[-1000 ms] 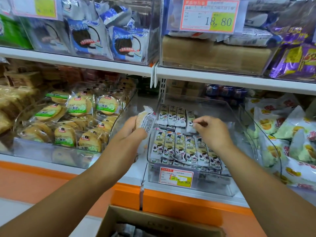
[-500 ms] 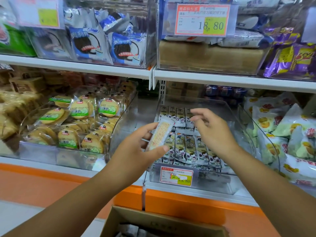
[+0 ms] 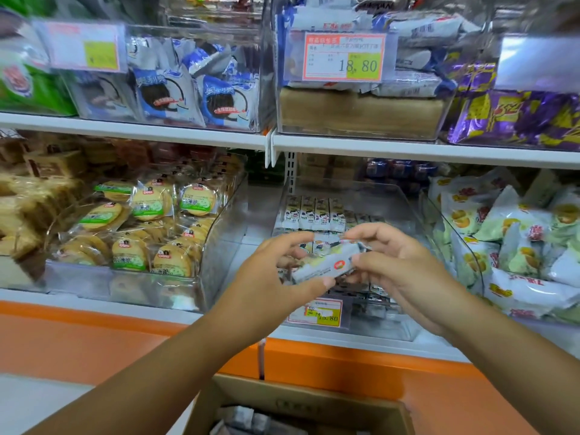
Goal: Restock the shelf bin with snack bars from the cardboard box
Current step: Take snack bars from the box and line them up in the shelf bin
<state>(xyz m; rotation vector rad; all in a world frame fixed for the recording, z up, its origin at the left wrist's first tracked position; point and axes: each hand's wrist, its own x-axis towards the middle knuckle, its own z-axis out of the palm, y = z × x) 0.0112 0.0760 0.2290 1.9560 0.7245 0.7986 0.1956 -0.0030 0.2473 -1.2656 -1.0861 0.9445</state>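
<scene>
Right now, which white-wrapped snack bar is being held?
The white-wrapped snack bar showing a red mark, held between left hand and right hand; other bars lie in the clear plastic bin.

Shop, snack aisle. Above the white shelf board [image 3: 408, 150]: clear bins [image 3: 194, 83] of wrapped snacks, price tag [image 3: 343, 57] reading 18.80. Below it: packaged biscuits [image 3: 150, 227], snack bags [image 3: 508, 233], shelf bin [image 3: 403, 210] with second tag [image 3: 317, 313].
</scene>
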